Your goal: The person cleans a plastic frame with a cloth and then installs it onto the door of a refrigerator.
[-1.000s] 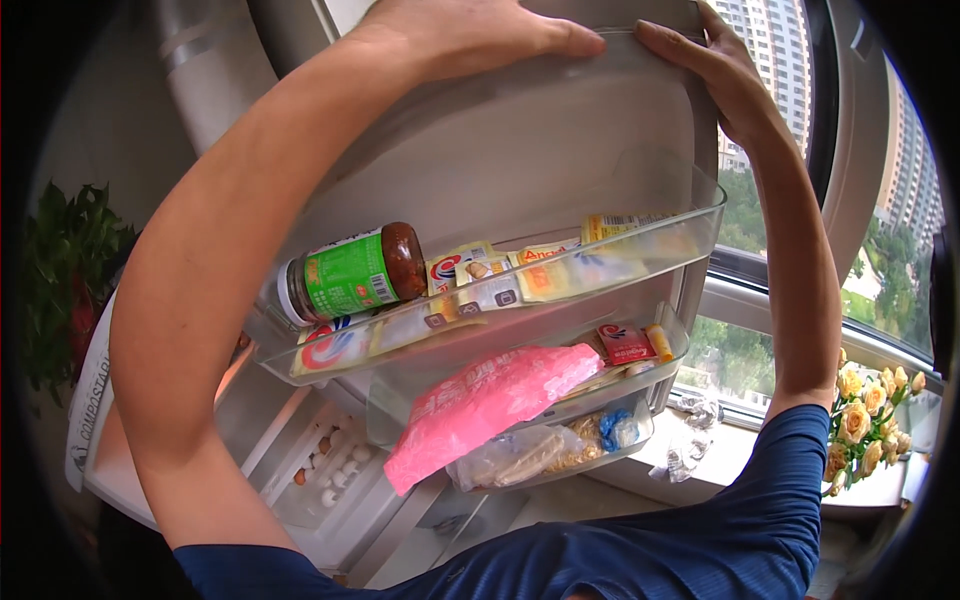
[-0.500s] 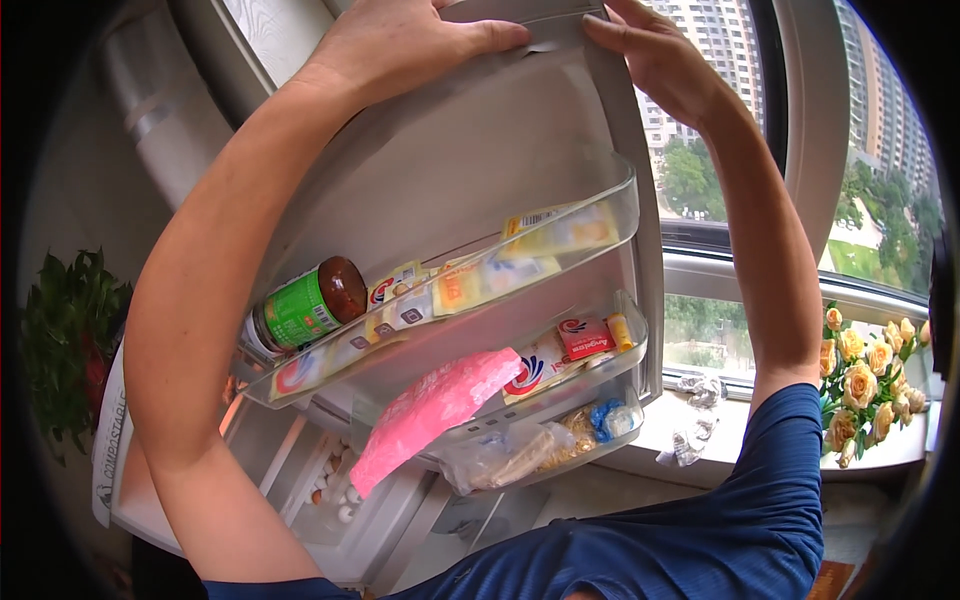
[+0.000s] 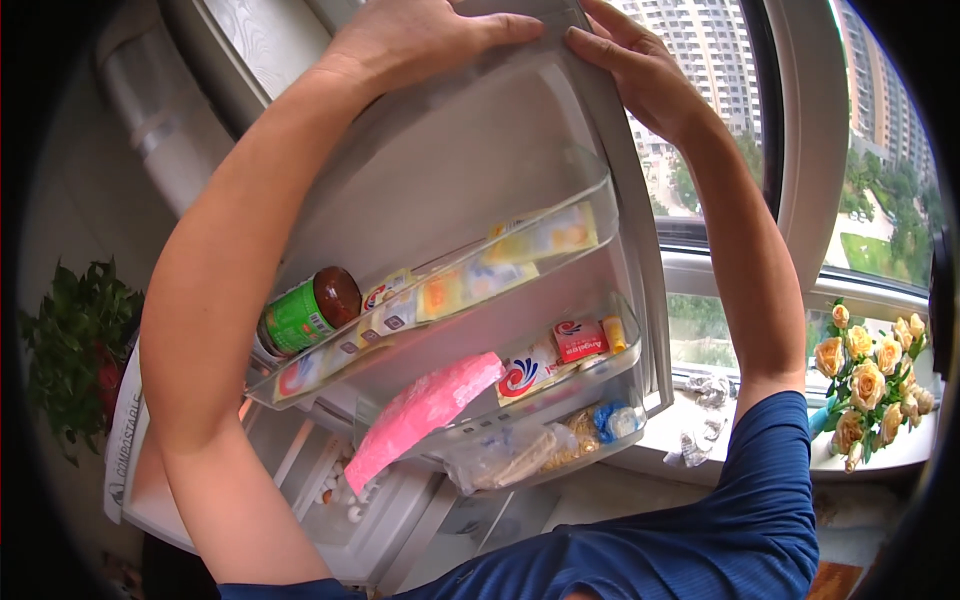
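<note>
Both hands are raised to the top of an open refrigerator door [image 3: 450, 170]. My left hand [image 3: 420, 40] is closed, its thumb along the edge of a pale grey piece that looks like a door bin [image 3: 500, 62]. My right hand [image 3: 635, 70] grips at that piece's right end, beside the door's edge; its fingers are partly hidden. Below, a clear door shelf [image 3: 605, 215] holds a brown-lidded jar with a green label [image 3: 300, 318] and yellow packets [image 3: 450, 292]. A lower shelf [image 3: 632, 360] carries a red box [image 3: 580, 340] and a pink bag [image 3: 425, 410] draping over its front.
Plastic-bagged food [image 3: 510, 455] sits low in the door. Eggs [image 3: 340, 490] lie inside the refrigerator. A window [image 3: 700, 70] and its sill with crumpled foil [image 3: 700, 440] are to the right, near yellow roses [image 3: 865, 385]. A leafy plant [image 3: 75, 350] stands left.
Both hands stay at the top of the door; my right hand has shifted slightly left and down. The door and its shelves appear a little farther left in view.
</note>
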`<state>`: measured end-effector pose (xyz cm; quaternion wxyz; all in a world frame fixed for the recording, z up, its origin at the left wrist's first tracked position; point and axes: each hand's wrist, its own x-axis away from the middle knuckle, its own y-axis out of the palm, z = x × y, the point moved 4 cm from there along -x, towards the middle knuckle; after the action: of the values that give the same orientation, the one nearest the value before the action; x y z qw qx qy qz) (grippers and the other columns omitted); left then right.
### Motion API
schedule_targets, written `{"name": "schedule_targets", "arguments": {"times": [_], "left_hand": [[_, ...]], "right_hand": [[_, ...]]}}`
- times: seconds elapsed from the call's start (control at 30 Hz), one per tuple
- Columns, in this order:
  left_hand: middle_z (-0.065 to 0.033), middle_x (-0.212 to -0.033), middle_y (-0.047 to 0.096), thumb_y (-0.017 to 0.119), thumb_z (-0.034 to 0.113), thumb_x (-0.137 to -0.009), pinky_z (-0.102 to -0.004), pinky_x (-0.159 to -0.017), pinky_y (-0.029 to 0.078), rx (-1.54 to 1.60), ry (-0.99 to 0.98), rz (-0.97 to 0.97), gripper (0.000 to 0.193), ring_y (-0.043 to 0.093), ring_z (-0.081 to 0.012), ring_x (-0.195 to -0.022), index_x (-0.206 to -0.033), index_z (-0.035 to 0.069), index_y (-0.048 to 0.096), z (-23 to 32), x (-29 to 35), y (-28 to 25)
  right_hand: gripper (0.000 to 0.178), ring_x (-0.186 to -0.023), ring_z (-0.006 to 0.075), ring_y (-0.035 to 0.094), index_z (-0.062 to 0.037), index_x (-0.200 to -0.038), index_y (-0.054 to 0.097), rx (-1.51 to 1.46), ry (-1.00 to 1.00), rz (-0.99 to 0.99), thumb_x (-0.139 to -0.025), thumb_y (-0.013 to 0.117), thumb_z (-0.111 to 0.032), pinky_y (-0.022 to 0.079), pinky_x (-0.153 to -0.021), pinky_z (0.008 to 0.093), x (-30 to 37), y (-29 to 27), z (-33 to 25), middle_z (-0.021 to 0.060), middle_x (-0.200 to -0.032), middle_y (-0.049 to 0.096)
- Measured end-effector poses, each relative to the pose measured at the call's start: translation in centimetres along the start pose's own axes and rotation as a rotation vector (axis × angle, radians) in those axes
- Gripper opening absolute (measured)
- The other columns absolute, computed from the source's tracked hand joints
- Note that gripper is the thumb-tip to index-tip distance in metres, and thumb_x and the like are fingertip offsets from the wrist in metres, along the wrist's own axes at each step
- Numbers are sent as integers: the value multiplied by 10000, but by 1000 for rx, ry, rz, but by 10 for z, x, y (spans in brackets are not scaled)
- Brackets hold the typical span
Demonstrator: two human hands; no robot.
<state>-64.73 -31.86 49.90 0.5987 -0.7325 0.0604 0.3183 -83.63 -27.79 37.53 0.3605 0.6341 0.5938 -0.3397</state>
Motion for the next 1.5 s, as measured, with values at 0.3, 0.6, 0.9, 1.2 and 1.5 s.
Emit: {"name": "schedule_targets", "arguments": {"times": [0.3,0.6,0.9,1.2,1.5], "left_hand": [[-192,-994,807,776,592,-907,-403,-869,591,2,4,-50,655,774,-281,-920,-1121,-27,814,14,-13,14],[-222,-1091,790,775,708,-841,-434,-922,585,-82,-141,-35,778,760,-341,-1029,-1177,7,809,55,-22,26],[-175,-1075,802,776,716,-842,-422,-907,586,-86,31,-161,754,755,-288,-994,-1206,57,815,24,-39,32],[-184,-1087,799,811,671,-828,-419,-908,586,-20,113,-143,731,754,-289,-1011,-1185,33,819,35,-26,24],[-208,-1068,793,837,658,-796,-408,-858,604,-102,-46,-27,783,766,-300,-946,-1138,-46,800,37,-26,33]], "right_hand": [[719,-1461,238,498,-74,-1662,416,100,-24,175,-1052,735,-282,449,-1196,401,37,-17,31,171,-1618,499],[648,-1377,200,563,-79,-1639,467,126,12,213,-1071,711,-273,495,-1136,361,56,-13,29,130,-1546,580],[656,-1463,239,491,-38,-1643,440,236,-31,253,-1080,691,-263,409,-1217,368,79,-17,47,157,-1614,521],[646,-1559,259,420,-178,-1649,480,258,4,313,-1069,700,-353,377,-1253,401,109,-22,70,148,-1675,468],[605,-1529,244,450,-129,-1635,495,326,-74,299,-1077,700,-239,340,-1262,386,141,-19,79,140,-1634,522]]}}
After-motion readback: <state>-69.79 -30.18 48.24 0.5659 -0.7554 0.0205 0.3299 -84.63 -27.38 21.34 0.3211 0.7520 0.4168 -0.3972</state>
